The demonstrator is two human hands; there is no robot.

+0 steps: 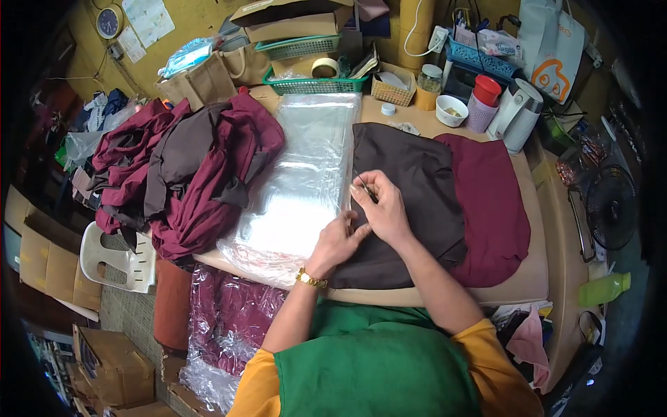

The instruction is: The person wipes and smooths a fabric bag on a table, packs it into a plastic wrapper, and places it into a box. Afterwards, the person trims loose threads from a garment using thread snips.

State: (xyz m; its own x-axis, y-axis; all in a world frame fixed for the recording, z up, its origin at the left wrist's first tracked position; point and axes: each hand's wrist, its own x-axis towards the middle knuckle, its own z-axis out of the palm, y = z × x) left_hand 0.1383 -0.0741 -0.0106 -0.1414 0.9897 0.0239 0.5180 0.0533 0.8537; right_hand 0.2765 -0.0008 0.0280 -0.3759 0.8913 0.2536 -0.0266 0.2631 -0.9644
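Observation:
A dark brown cloth (410,208) lies on the table (521,281), with a maroon cloth (490,208) at its right side. My right hand (383,207) is over the left part of the brown cloth, its fingers closed on a small dark pointed tool (367,189). Just left of it, my left hand (337,240) rests at the cloth's left edge with bent fingers; whether it pinches the fabric is too small to tell. Beside that edge lies a stack of clear plastic bags (299,174).
Maroon and brown garments (191,167) are heaped on the table's left. Along the back stand a green basket (316,85), a jar (429,78), a white bowl (451,111), a red cup (487,90) and a kettle (517,115). Plastic-wrapped maroon cloth (233,320) sits below the front edge.

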